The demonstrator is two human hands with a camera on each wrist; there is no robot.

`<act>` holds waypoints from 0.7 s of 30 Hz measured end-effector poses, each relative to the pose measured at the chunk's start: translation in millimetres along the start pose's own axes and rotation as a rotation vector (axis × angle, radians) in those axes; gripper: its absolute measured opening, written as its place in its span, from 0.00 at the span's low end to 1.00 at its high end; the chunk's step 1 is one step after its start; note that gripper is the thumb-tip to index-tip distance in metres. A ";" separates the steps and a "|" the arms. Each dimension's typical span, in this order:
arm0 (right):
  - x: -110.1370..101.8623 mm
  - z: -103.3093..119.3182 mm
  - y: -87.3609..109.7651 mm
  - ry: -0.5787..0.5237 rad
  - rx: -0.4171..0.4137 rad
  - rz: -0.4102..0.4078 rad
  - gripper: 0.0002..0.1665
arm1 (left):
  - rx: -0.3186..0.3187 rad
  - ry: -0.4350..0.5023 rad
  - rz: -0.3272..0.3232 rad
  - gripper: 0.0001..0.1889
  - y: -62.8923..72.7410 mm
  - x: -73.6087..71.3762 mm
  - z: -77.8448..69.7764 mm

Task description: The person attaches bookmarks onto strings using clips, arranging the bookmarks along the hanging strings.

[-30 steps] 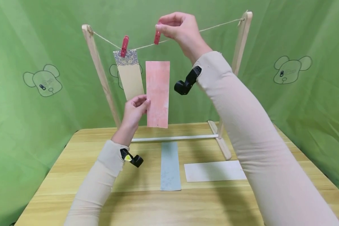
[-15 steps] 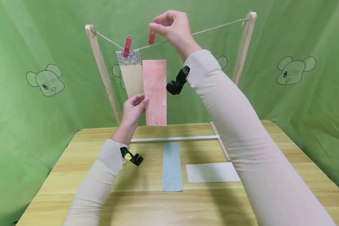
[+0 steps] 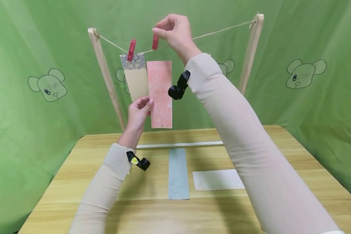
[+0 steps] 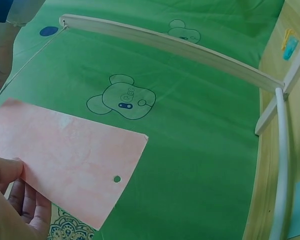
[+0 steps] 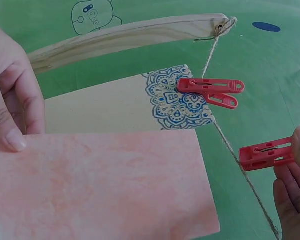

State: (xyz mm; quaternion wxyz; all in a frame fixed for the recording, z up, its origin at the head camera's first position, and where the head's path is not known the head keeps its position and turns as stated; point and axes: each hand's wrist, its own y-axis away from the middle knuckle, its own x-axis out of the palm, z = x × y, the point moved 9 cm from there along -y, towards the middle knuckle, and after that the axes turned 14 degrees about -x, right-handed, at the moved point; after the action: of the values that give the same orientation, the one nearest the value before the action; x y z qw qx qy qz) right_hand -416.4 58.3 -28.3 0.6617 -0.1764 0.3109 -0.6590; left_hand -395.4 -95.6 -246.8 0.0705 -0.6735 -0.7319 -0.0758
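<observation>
In the head view my left hand [image 3: 138, 113] pinches the left edge of a pink card [image 3: 160, 94], thumb in front. The card stands upright, its top edge below the string [image 3: 222, 31] and its left side overlapping a cream card with a blue pattern [image 3: 136, 78]. A red clothespin [image 3: 131, 50] clips that cream card to the string. Above the pink card, my right hand [image 3: 176, 34] pinches a second clothespin [image 5: 265, 154] by its handle end. Its nose meets the string in the right wrist view. A small hole shows near the pink card's lower end in the left wrist view.
Wooden posts [image 3: 106, 78] hold the string at both sides, joined low down by a white rod [image 3: 181, 144]. On the wooden table [image 3: 152, 211] lie a light blue card [image 3: 178, 175] and a white card [image 3: 217, 180], partly hidden by my right sleeve. A green curtain surrounds everything.
My right hand has moved left with its clothespin, nearer to the clipped cream card. The pink card in my left hand has shifted slightly left and up. The head view has shifted a little.
</observation>
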 end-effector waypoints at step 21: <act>7.5 -8.8 4.9 0.102 0.040 0.083 0.08 | 0.050 0.040 -0.061 0.06 -4.3 -7.8 -11.4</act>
State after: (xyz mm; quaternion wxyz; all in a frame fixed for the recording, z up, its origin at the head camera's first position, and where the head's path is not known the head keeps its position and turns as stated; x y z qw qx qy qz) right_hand -418.8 52.8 -39.3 0.6754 -0.1163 0.3378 -0.6451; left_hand -399.1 -105.9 -237.3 0.0996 -0.6470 -0.7524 -0.0728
